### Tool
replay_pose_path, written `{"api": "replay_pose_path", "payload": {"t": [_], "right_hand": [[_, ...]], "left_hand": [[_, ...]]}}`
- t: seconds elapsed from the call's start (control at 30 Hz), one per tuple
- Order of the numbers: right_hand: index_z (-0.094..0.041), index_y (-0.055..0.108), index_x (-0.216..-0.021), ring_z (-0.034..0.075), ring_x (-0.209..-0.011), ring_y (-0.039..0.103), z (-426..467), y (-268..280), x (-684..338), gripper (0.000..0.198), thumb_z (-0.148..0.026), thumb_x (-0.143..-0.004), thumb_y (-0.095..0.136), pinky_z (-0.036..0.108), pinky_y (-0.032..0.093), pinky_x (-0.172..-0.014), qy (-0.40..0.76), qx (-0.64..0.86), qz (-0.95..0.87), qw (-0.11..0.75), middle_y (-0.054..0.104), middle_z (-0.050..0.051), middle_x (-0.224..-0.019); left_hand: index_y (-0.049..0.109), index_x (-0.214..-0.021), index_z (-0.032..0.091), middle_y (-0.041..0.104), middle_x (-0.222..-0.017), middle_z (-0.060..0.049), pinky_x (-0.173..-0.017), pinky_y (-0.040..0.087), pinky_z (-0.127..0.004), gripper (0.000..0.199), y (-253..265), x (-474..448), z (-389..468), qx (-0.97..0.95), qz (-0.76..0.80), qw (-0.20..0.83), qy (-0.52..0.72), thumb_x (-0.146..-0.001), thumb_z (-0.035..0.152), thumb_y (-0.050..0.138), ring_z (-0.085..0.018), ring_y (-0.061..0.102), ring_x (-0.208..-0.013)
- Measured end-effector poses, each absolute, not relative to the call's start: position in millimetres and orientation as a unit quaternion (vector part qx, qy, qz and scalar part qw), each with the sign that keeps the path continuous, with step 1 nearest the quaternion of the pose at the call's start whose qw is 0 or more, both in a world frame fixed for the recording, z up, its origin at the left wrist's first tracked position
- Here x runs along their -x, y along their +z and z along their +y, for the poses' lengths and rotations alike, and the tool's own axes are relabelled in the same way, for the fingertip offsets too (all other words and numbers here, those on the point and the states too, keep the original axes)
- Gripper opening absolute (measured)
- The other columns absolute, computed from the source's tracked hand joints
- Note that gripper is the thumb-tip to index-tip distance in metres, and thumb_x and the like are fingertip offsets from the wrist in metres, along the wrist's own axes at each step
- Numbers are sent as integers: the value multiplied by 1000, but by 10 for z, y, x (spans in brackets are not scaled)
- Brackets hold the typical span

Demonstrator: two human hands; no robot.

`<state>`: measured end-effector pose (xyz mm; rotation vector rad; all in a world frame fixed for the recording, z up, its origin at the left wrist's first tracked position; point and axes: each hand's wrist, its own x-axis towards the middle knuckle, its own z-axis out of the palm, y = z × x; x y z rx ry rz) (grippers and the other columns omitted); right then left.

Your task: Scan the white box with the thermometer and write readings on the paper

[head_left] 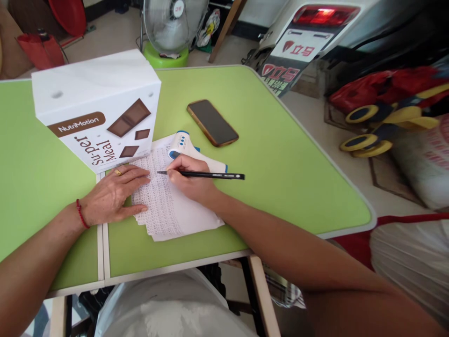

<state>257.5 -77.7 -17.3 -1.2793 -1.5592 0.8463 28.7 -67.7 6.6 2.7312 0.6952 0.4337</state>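
Sheets of paper (pixel 189 213) covered in rows of handwriting lie on the green folding table (pixel 291 187). My right hand (pixel 192 178) grips a black pen (pixel 224 176), its tip just over the written part of the page. Spread flat, my left hand (pixel 115 196) rests on the paper's left edge and the tabletop, with a ring and a red cord bracelet on it. A white box (pixel 94 98) printed "NutriMotion" stands right behind my left hand. Partly covered by my right hand, a white and blue handheld thermometer (pixel 182 145) lies at the paper's top.
A phone (pixel 213 122) lies on the table behind the thermometer. Beyond the table are a fan (pixel 173 23) on a green stool (pixel 164 58) and a scooter's rear (pixel 298 47). A yellow-wheeled item (pixel 365 131) stands at the right. A metal-edged seam crosses the tabletop.
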Motion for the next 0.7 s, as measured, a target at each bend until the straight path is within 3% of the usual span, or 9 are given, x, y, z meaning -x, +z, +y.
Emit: {"api": "replay_pose_path", "payload": {"t": [0.7], "right_hand": [[-20, 55, -61, 10, -52, 48, -795, -142, -2552, 6, -17, -66, 56, 26, 40, -52, 356, 513, -652, 429, 57, -3, -56]], "left_hand": [[58, -126, 9, 56, -134, -18, -106, 42, -54, 53, 71, -286, -674, -951, 236, 133, 146, -92, 50, 54, -35, 48, -125]]}}
